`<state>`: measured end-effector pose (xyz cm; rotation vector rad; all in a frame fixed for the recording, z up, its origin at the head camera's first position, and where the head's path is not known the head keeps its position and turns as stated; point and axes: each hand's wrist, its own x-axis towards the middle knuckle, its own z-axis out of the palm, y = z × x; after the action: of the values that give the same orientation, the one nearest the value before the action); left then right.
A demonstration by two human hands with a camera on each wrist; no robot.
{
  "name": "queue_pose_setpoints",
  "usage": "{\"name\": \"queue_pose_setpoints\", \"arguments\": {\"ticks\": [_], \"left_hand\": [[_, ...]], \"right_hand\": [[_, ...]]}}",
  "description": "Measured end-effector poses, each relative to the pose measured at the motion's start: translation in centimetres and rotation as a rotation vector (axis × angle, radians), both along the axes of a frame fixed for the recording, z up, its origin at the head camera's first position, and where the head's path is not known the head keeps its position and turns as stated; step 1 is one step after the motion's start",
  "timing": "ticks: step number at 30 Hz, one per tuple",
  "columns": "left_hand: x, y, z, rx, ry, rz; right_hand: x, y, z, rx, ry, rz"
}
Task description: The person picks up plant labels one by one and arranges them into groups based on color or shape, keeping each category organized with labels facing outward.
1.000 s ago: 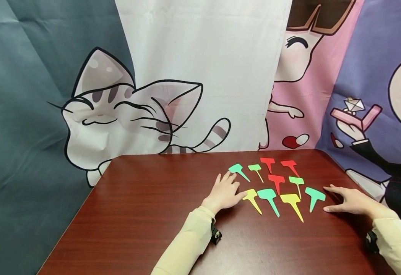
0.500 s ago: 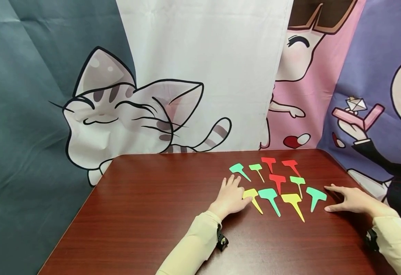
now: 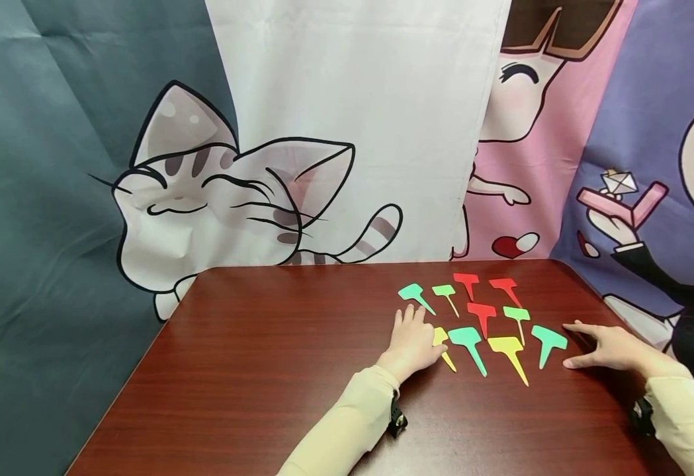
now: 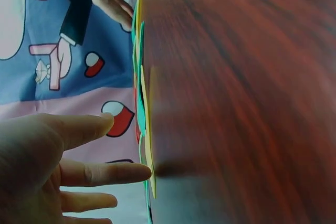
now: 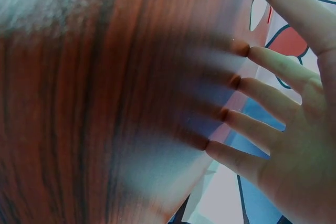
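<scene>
Several T-shaped plant labels in yellow, teal, green and red lie flat on the table. My left hand (image 3: 412, 340) reaches over the left-hand yellow plant label (image 3: 440, 337) and hides part of its head. In the left wrist view, the index fingertip meets this label's edge, the fingers nearly straight. A teal plant label (image 3: 466, 337) and another yellow plant label (image 3: 506, 346) lie to its right. My right hand (image 3: 611, 347) rests its spread fingertips on the table, beside the rightmost teal plant label (image 3: 549, 340), and holds nothing.
Behind the front labels lie red plant labels (image 3: 481, 311), green plant labels (image 3: 516, 314) and a teal plant label (image 3: 412, 291). The brown wooden table (image 3: 251, 370) ends at a printed cartoon curtain (image 3: 323, 79) at the back.
My left hand has moved right and slightly toward me, away from the back teal plant label, and now covers part of the yellow one. The right hand stays in place.
</scene>
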<state>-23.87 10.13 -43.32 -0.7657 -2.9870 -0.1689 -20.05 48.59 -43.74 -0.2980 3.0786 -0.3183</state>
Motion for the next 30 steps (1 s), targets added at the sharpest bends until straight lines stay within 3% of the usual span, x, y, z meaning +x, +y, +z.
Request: {"name": "queue_pose_setpoints", "arguments": {"ticks": [13, 30], "left_hand": [[0.1, 1.9, 0.5, -0.094, 0.023, 0.088], [0.3, 3.8, 0.6, -0.276, 0.032, 0.156]], "right_hand": [[0.0, -0.2, 0.1, -0.006, 0.007, 0.001], [0.0, -0.1, -0.1, 0.007, 0.009, 0.005]]}}
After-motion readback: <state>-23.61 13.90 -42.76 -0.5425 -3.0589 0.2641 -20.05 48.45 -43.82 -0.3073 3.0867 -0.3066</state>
